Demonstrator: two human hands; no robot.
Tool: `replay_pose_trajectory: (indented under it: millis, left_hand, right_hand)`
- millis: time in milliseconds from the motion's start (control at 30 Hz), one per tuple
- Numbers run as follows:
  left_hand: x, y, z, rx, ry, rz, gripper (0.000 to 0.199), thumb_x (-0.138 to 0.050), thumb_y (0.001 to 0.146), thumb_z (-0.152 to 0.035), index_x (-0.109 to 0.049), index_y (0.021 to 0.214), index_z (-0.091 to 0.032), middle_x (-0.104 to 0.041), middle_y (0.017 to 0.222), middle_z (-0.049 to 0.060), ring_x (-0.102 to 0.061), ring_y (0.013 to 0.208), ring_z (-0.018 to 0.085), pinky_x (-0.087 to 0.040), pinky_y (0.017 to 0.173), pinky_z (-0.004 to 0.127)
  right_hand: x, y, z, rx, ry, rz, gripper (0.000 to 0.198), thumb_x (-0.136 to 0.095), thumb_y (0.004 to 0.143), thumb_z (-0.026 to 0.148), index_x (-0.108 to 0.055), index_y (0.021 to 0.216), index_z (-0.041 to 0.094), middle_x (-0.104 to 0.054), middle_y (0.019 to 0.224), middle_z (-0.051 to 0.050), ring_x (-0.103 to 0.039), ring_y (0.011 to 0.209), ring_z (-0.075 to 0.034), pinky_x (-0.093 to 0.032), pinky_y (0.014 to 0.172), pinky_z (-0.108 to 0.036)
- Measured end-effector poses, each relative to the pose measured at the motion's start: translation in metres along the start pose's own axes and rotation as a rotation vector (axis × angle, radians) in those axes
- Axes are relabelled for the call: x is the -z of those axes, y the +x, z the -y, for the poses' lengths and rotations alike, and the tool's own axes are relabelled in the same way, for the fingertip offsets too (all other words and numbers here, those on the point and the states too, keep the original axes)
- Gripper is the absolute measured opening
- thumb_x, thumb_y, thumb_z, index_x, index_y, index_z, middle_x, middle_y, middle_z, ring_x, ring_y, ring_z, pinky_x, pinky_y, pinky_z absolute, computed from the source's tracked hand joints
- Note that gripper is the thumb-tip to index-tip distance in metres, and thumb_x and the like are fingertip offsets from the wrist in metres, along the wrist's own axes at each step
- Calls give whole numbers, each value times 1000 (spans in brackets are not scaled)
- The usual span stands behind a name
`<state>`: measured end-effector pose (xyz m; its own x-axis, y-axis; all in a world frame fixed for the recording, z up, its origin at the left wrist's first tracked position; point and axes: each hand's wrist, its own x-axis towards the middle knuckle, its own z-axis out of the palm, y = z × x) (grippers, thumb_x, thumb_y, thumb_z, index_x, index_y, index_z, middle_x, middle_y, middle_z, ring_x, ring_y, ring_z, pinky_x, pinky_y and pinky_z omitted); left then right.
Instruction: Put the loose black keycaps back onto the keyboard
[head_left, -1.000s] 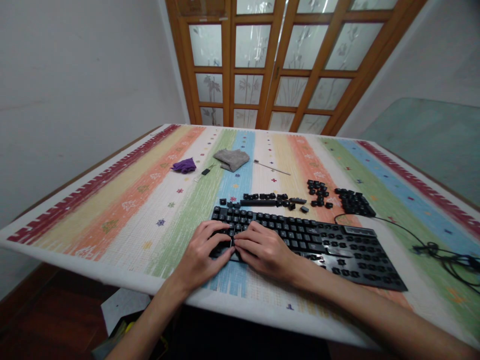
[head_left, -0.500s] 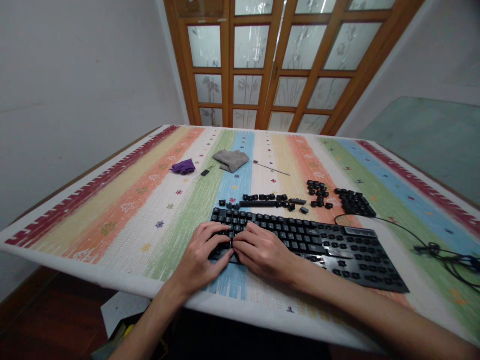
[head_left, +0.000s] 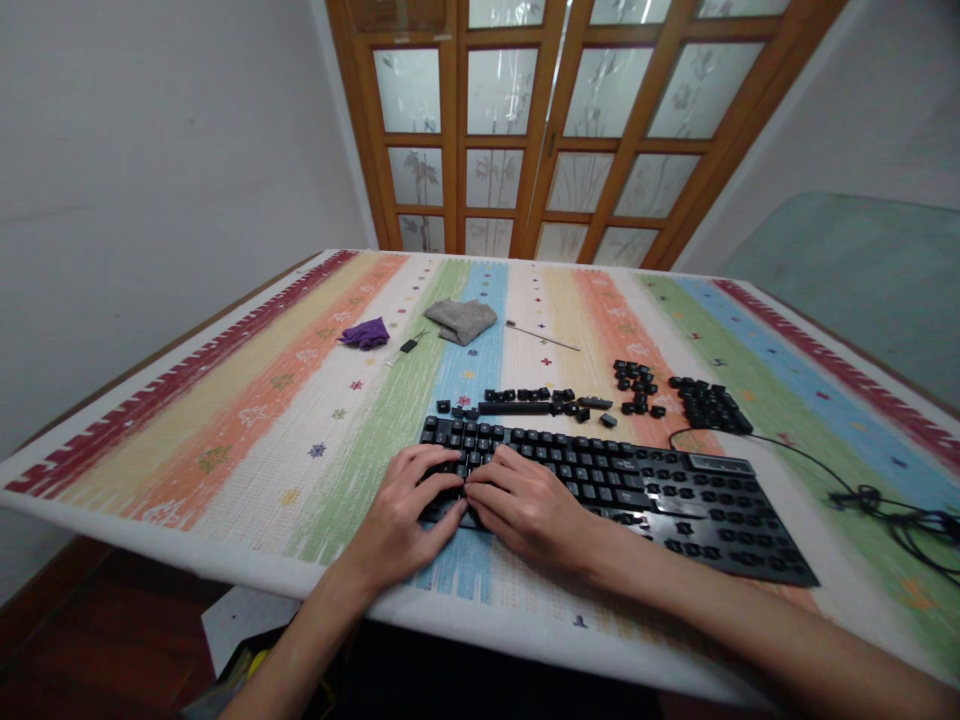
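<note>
A black computer keyboard point(head_left: 622, 480) lies near the table's front edge, keycaps on its left and middle part and bare switch posts on its right. My left hand point(head_left: 409, 510) rests over its left end, fingers spread and stretched onto the keys, thumb at the lower edge. Beside it, my right hand point(head_left: 525, 500) has its fingers pressed together, their tips down on the lower left keys and almost touching my left fingertips. Anything between the right fingertips is hidden. Loose keycaps point(head_left: 634, 380) lie behind the keyboard, with a long space bar point(head_left: 515, 408) among them.
Farther back on the striped tablecloth point(head_left: 255, 480) are a purple cloth point(head_left: 365, 333), a grey cloth point(head_left: 460, 320), a small black tool point(head_left: 409, 346) and a thin brush point(head_left: 544, 335). More keycaps point(head_left: 709, 405) and a bundled cable point(head_left: 870, 500) are at right.
Both hands stay at the same place on the keyboard, with hardly any finger movement. The camera view has shifted very slightly.
</note>
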<state>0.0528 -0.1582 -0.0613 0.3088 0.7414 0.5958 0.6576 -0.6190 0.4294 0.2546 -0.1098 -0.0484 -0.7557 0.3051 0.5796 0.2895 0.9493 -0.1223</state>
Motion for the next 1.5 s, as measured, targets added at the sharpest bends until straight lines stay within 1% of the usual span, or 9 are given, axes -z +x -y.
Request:
replay_pose_trajectory:
  millis: [433,667,800,967,1067,1167,1300,1400,1500]
  left_hand:
    - [-1,-2,2,-1,-4,32,19,-60,90,-13,-64,107,-20,-63,124,10,-53,120,27,-47,102,48]
    - [-2,-1,1,-7,5,16,15,-59,91,-12,-63,105,-19,-62,124,10,-52,120,26,-46,103,47]
    - [-2,1,1,-29,12,27,18,-59,90,-11,-64,106,-20,-60,125,10,-51,121,27,-47,102,46]
    - [-2,1,-1,-50,47,27,14,-59,90,-12,-67,99,-19,-61,125,10,-51,121,28,-46,102,48]
    - [-2,0,-2,-65,45,22,13,-60,89,-12,-67,98,-18,-62,125,10,-52,121,28,-47,102,47]
    - [-3,-1,-1,-64,43,-1,16,-60,91,-12,-66,104,-18,-63,123,11,-53,121,27,-48,102,46]
    - [-4,-1,4,-65,51,-37,21,-61,93,-14,-66,112,-19,-62,123,11,-53,122,27,-49,102,49]
    - [-5,-1,5,-92,53,-33,19,-63,92,-14,-68,110,-20,-61,126,11,-51,124,28,-50,101,51]
    - [-6,-2,5,-104,50,-35,18,-63,92,-13,-70,107,-20,-61,126,11,-51,124,28,-50,100,51]
  right_hand:
    - [-1,-1,2,-14,-47,-5,17,-52,95,11,-67,87,14,-70,88,-9,-53,79,-21,-48,72,-35]
    - [-1,-2,4,-79,-10,8,11,-57,90,14,-68,91,13,-67,105,-13,-53,92,-24,-49,81,-41]
    - [-2,-4,6,-62,16,10,13,-57,90,17,-69,90,11,-64,105,-15,-52,97,-26,-50,84,-44]
    - [1,-3,6,-186,65,35,12,-61,88,20,-72,84,15,-59,111,-15,-49,105,-27,-48,90,-45]
    - [8,3,3,-183,79,96,14,-64,88,24,-74,84,17,-59,111,-14,-48,106,-27,-45,91,-46]
    - [17,14,-11,-174,89,111,18,-62,90,25,-75,80,17,-62,107,-12,-49,103,-26,-42,92,-44]
    - [21,31,-52,-293,9,60,17,-60,91,22,-75,84,16,-67,101,-10,-49,98,-25,-39,88,-42]
    - [17,40,-85,-410,-72,139,15,-62,89,20,-76,85,15,-70,94,-9,-50,92,-24,-37,85,-40]
    - [12,48,-104,-447,-171,258,17,-60,90,20,-76,87,15,-72,92,-10,-51,93,-25,-34,82,-39]
